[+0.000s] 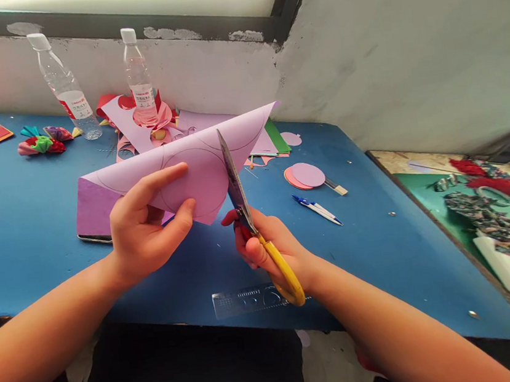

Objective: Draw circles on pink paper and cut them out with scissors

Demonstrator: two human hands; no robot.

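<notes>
My left hand (pixel 147 223) pinches a sheet of purple paper (pixel 204 154) between thumb and fingers, holding it above the table. Drawn circle outlines show on the paper, and its upper edge is folded or curled over. In my right hand (pixel 271 245) is a pair of scissors (pixel 286 271) with yellow handles. Their blades point up and lie at the paper, along the right side of one drawn circle. Behind the paper at the left, a purple-covered phone-like object (pixel 97 210) rests on the table, partly hidden.
Two plastic bottles (pixel 69 93) stand at the back beside coloured paper scraps (pixel 123 123). Right of the paper lie cut paper circles (pixel 309 175) and a pen (pixel 317 209). A clear ruler (pixel 236 303) is near the front edge of the blue table (pixel 378 287).
</notes>
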